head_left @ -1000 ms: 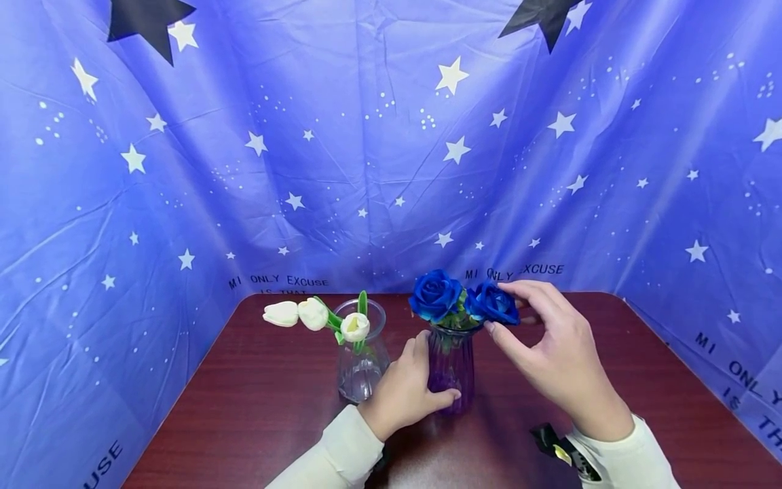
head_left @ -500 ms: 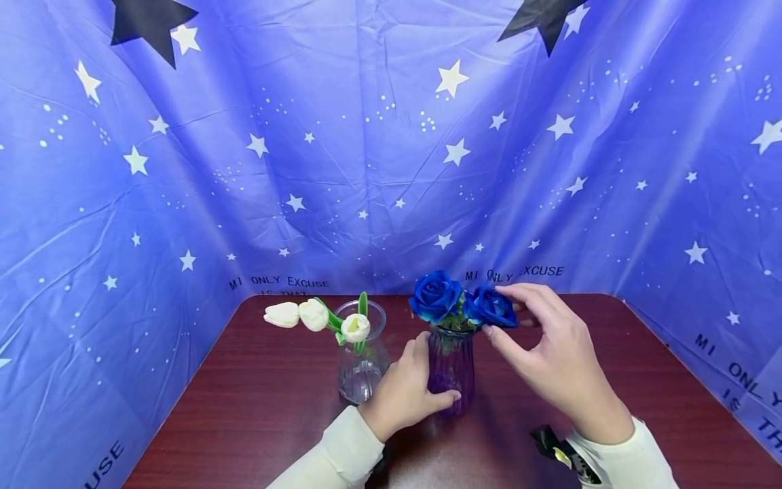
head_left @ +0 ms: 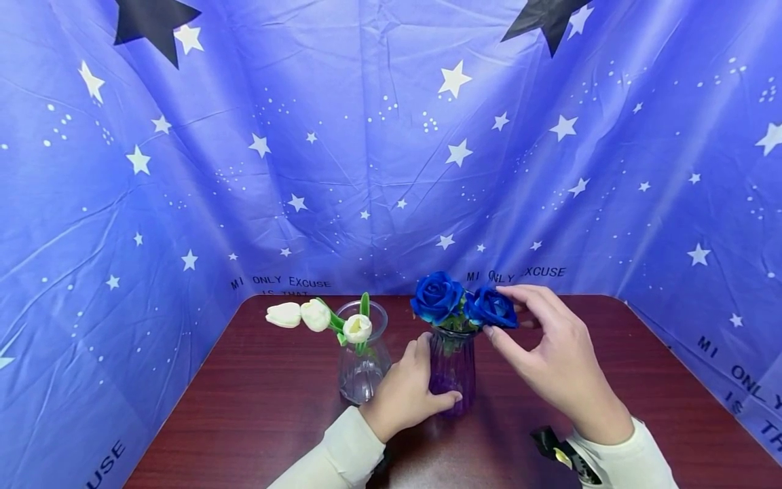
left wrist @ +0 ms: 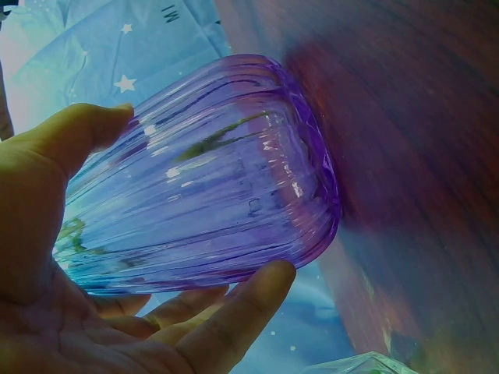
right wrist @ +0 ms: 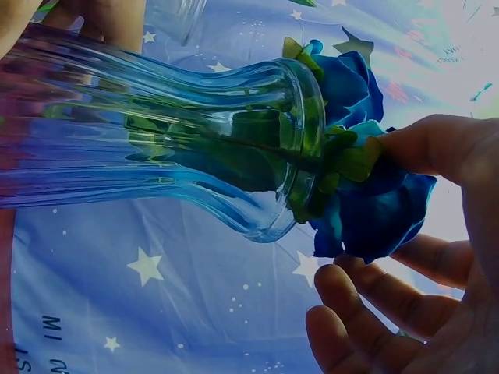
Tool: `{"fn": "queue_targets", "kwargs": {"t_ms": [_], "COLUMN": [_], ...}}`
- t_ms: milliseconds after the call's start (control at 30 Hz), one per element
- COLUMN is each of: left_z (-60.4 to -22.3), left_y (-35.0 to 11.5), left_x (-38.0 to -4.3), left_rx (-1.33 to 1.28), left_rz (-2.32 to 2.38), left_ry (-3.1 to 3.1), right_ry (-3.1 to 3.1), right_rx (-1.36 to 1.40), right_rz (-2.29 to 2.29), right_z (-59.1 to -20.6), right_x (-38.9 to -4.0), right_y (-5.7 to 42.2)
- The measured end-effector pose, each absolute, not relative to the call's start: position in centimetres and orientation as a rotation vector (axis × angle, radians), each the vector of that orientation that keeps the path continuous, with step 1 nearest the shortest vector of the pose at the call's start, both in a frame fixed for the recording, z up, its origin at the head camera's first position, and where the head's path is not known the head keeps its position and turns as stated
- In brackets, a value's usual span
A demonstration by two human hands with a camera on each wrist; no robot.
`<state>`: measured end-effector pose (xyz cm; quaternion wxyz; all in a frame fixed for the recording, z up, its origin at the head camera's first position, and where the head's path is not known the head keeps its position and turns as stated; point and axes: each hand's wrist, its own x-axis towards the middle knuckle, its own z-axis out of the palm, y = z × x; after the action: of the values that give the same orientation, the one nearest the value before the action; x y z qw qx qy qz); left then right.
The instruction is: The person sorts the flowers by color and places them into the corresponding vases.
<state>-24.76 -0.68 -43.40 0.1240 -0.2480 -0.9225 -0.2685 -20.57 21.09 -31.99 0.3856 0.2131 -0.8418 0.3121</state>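
My left hand grips a ribbed glass vase, purple at its base and bluish toward the neck, which stands upright on the table. Two blue roses with green leaves sit in its mouth, their stems visible through the glass. Around the right-hand rose, my right hand has thumb and fingers curled, pinching the bloom just above the rim. To the left is a clear glass vase holding white tulips that lean left over its rim.
The dark red wooden table has its back edge close behind the vases. A blue cloth with white stars and black lettering hangs around the back and both sides. A black strap with a yellow piece sits at the right wrist.
The right-hand rose has shifted very slightly left and down, with my right hand following it. My left hand keeps its grip on the vase.
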Motion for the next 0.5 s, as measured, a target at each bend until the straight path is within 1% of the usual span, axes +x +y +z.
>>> {"fn": "queue_targets", "kwargs": {"t_ms": [500], "left_z": [-43.42], "left_y": [-1.02], "left_x": [-24.72], "left_rx": [-0.735], "left_rz": [-0.739], "left_ry": [-2.71], "right_ry": [-2.183], "right_rx": [0.547], "right_rz": [0.738], "right_z": [-32.05], "right_x": [-21.09], "right_y": [21.07]}}
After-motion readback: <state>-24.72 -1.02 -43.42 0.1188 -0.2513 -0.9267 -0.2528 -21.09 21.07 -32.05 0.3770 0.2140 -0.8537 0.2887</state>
